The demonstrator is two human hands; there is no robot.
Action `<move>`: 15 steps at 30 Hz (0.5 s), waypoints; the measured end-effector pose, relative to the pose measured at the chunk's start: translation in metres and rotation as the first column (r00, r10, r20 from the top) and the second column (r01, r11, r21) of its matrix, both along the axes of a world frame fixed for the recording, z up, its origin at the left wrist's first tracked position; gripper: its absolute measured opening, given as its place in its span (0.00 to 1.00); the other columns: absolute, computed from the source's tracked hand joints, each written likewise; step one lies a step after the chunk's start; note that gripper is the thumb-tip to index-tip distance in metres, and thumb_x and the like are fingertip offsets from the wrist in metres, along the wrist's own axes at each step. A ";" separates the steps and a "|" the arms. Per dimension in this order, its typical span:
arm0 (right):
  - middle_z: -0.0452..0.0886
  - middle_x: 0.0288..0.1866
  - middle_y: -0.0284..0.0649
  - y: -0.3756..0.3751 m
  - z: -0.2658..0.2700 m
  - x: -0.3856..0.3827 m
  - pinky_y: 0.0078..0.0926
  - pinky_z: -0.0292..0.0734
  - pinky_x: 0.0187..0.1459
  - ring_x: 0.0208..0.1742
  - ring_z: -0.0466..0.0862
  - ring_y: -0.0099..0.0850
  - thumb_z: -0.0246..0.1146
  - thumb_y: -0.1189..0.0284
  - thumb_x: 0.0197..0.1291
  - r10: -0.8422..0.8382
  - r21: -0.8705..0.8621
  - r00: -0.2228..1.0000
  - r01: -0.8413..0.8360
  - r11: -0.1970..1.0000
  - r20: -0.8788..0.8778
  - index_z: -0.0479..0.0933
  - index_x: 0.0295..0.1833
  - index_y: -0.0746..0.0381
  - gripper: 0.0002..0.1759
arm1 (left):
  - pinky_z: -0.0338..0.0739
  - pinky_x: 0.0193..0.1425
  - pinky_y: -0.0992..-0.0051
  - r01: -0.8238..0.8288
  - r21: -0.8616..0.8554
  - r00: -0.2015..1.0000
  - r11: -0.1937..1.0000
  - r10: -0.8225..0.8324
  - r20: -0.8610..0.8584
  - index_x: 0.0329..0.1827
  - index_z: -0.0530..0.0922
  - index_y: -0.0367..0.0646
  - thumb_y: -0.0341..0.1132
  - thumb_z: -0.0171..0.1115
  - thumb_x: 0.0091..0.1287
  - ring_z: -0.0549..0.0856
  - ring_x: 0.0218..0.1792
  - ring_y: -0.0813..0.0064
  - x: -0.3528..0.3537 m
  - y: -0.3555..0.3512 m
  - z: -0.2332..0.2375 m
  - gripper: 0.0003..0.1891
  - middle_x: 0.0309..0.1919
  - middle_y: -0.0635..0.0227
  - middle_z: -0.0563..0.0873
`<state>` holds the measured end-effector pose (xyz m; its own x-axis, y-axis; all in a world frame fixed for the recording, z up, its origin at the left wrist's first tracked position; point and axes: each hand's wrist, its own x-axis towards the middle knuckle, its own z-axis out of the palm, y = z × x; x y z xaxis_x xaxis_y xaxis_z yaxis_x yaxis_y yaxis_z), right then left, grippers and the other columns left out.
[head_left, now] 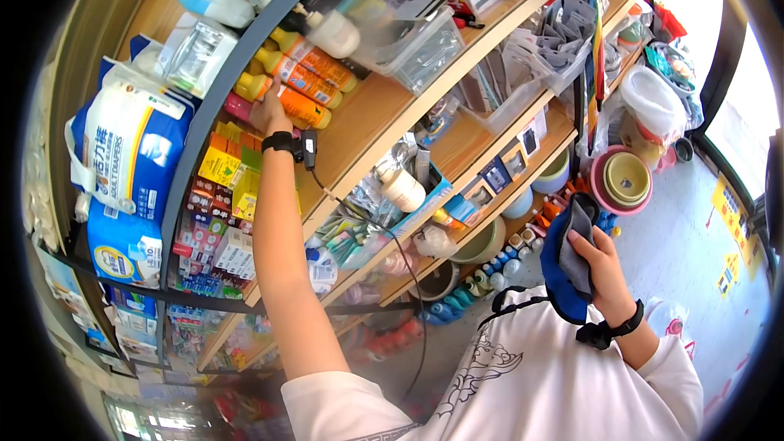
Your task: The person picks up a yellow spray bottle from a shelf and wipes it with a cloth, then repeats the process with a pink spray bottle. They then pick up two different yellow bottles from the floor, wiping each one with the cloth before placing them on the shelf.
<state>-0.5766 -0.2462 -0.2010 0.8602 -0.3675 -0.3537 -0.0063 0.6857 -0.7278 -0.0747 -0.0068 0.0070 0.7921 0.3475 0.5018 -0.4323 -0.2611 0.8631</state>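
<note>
Big wood shelf (367, 114) fills the left & far side, w/ a diaper pack (131, 147) far left. Near right, the right hand (603, 265) is closed round a blue-grey cloth (563, 273). Up high, the left hand (269, 117) touches the orange bottles (314, 82) on the shelf; can't tell if it grips.

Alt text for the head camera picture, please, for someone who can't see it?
A person's left hand touches an orange bottle on a wooden shop shelf, while the right hand holds a blue and grey cloth. Crowded shelves of goods fill the view.
</note>
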 end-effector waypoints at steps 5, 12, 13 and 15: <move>0.84 0.43 0.34 -0.005 -0.016 -0.003 0.20 0.81 0.41 0.39 0.85 0.22 0.60 0.71 0.71 -0.077 0.045 0.996 0.079 0.996 -0.037 0.76 0.56 0.64 0.12 | 0.81 0.45 0.67 0.009 0.090 0.996 0.996 -0.017 0.088 0.41 0.85 0.31 0.42 0.82 0.52 0.88 0.40 0.64 0.035 0.007 -0.010 0.23 0.41 0.55 0.90; 0.85 0.44 0.35 -0.005 -0.021 -0.001 0.19 0.81 0.41 0.40 0.86 0.22 0.60 0.71 0.71 -0.089 0.061 0.993 0.095 0.994 -0.083 0.75 0.56 0.65 0.12 | 0.80 0.45 0.71 -0.018 0.145 0.986 0.989 -0.006 0.165 0.42 0.85 0.32 0.39 0.81 0.54 0.88 0.39 0.70 0.032 0.005 -0.013 0.21 0.42 0.59 0.91; 0.85 0.44 0.35 -0.004 -0.023 0.001 0.19 0.81 0.41 0.40 0.86 0.22 0.60 0.71 0.71 -0.088 0.060 0.992 0.093 0.994 -0.086 0.75 0.56 0.65 0.12 | 0.80 0.45 0.71 0.011 0.154 0.974 0.988 -0.046 0.220 0.43 0.85 0.32 0.37 0.81 0.55 0.88 0.39 0.71 0.034 0.007 -0.016 0.20 0.42 0.60 0.91; 0.84 0.44 0.35 -0.003 -0.025 0.002 0.20 0.81 0.42 0.40 0.85 0.22 0.60 0.71 0.71 -0.092 0.062 0.993 0.097 0.993 -0.077 0.75 0.56 0.64 0.12 | 0.80 0.46 0.72 0.067 0.125 0.969 0.990 -0.094 0.229 0.45 0.85 0.32 0.35 0.80 0.56 0.88 0.40 0.71 0.034 0.005 -0.016 0.19 0.43 0.60 0.91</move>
<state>-0.5749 -0.2495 -0.2261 0.7931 -0.4202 -0.4410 0.0088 0.7318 -0.6815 -0.0410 -0.0014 -0.0087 0.6710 0.2162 0.7092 -0.6421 -0.3089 0.7016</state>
